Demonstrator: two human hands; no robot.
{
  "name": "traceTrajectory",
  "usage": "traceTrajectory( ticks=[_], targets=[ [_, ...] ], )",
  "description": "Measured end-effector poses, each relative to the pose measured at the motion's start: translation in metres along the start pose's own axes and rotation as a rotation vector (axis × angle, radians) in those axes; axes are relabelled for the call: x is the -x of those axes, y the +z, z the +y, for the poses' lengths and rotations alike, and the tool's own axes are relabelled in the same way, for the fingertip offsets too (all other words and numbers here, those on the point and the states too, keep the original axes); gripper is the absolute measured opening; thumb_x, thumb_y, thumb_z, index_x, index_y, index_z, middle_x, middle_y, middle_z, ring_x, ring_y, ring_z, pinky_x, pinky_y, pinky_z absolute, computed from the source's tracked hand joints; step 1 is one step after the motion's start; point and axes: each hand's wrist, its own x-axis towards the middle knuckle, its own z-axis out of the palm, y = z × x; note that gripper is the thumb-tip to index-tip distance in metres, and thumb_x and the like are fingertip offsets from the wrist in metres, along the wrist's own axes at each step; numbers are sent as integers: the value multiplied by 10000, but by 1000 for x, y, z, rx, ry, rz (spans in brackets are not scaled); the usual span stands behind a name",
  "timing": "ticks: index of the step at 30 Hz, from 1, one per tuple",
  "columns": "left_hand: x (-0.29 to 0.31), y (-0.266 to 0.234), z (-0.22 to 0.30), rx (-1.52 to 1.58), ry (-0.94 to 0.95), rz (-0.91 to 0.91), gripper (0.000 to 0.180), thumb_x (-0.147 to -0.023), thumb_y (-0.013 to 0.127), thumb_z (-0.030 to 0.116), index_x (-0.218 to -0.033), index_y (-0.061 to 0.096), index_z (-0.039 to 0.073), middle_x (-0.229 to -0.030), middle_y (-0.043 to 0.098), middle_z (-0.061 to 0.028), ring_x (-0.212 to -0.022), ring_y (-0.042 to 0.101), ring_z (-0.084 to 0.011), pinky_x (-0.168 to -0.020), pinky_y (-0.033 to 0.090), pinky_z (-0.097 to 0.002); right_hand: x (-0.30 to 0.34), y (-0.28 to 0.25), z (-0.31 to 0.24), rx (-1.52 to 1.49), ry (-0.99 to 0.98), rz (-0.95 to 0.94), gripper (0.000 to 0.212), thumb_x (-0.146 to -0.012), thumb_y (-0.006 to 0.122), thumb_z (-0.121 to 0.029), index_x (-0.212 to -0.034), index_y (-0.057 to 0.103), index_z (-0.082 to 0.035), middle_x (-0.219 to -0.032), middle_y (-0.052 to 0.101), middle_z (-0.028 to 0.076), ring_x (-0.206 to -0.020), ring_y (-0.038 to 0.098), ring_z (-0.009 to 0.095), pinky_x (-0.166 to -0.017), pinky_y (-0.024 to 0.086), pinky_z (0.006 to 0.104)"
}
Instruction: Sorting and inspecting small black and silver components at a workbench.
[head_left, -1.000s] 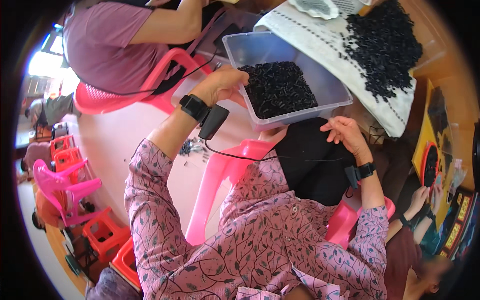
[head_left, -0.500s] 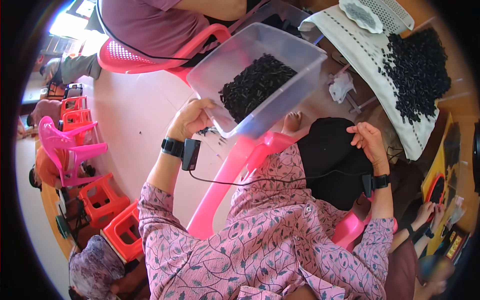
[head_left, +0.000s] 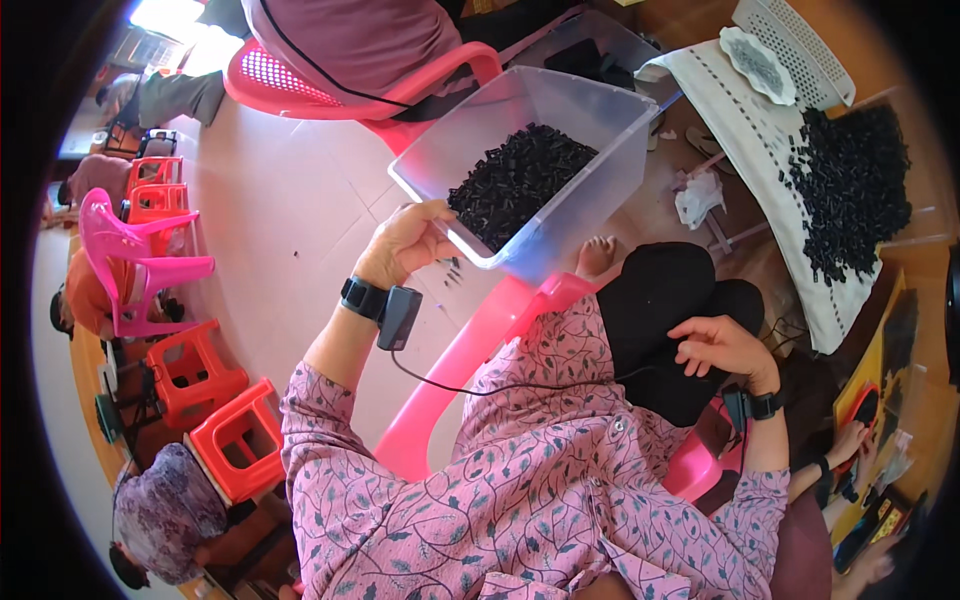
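My left hand [head_left: 408, 240] grips the near left rim of a clear plastic bin [head_left: 612, 165], thumb at the edge and fingers underneath. Small black tube-like pieces [head_left: 520, 180] lie heaped in the bin, which tilts above the pink chair's arm [head_left: 470, 345]. My right hand [head_left: 725, 345] hovers over my black-trousered lap [head_left: 655, 300], fingers loosely bent and apart, with nothing in them. Each wrist wears a strap with a small black box [head_left: 400, 318], and a dark cable runs between the two.
At the right, a table bears a white cloth [head_left: 735, 140] with a big pile of black pieces [head_left: 850, 190], a scalloped dish [head_left: 757, 65] and a perforated basket [head_left: 800, 50]. A co-worker's hand [head_left: 848, 442] is at lower right. Ahead sits a person on a pink chair [head_left: 285, 85]; red stools [head_left: 240, 440] stand left.
My right hand has come down and nearer to my lap. My left hand still holds the bin's rim, and the whole view has shifted a little.
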Motion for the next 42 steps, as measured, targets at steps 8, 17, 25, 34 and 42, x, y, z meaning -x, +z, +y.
traceTrajectory(
  ticks=[8,17,25,34,42],
  targets=[
    [35,-5,34,47,-60,-121,376,-849,564,-27,-1205,503,-130,-1146,639,-242,-994,680,-362,-916,572,-446,-17,10,13,203,-44,-11,281,-936,658,-193,-1155,667,-17,-899,701,51,-795,667,114,-642,543,240],
    [123,-54,45,-88,-26,-42,297,-835,538,-6,-1083,571,-167,-1037,660,-254,-917,681,-368,-886,566,-448,-32,4,18,134,-15,15,244,-945,632,-181,-1114,684,-12,-900,691,58,-812,665,117,-619,560,247],
    [174,-149,9,-6,51,95,336,-824,543,-9,-1120,558,-165,-1059,656,-230,-888,691,-322,-869,585,-439,-48,5,6,270,-1,7,266,-932,652,-232,-1039,708,5,-833,688,54,-726,650,126,-626,558,271],
    [110,-288,-77,122,104,543,202,-789,593,-45,-980,544,-5,-885,569,-116,-888,611,-327,-856,537,-586,-54,3,12,220,2,-1,263,-934,661,-229,-1045,708,5,-839,687,46,-739,636,116,-635,551,269],
    [16,-352,-159,263,12,507,221,-755,631,-13,-950,527,-3,-901,530,-145,-851,597,-361,-822,523,-661,-53,11,13,192,44,42,236,-932,666,-205,-1031,713,4,-828,686,43,-731,627,105,-627,539,262]
  ],
)
